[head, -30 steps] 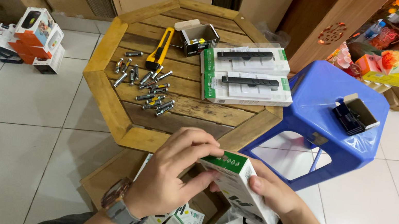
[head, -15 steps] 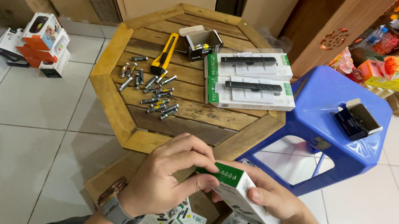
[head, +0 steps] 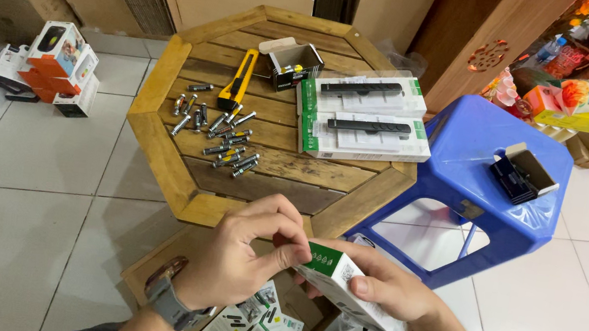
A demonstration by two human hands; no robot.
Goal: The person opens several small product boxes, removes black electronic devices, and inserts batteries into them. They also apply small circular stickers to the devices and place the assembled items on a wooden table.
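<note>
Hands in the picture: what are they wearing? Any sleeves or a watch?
Both hands are bare, with no gloves. The left hand has a wristwatch with a grey strap on its wrist. The right hand wears nothing, with no ring showing. No sleeves show: both forearms are uncovered to the edge of the picture.

Octagonal wooden slat worktop [head: 160, 139]: yellow utility knife [head: 238, 78] at upper left, small open box [head: 292, 59] just beside it, loose scatter of small metal cylinders [head: 218, 132] left of centre, two flat white-green packs [head: 364, 115] side by side on the right half. Blue plastic stool [head: 466, 147] just right of it carries a small open dark box [head: 522, 174]. Tiled floor [head: 19, 211]: stack of orange-white boxes [head: 55, 66] at left.
</note>
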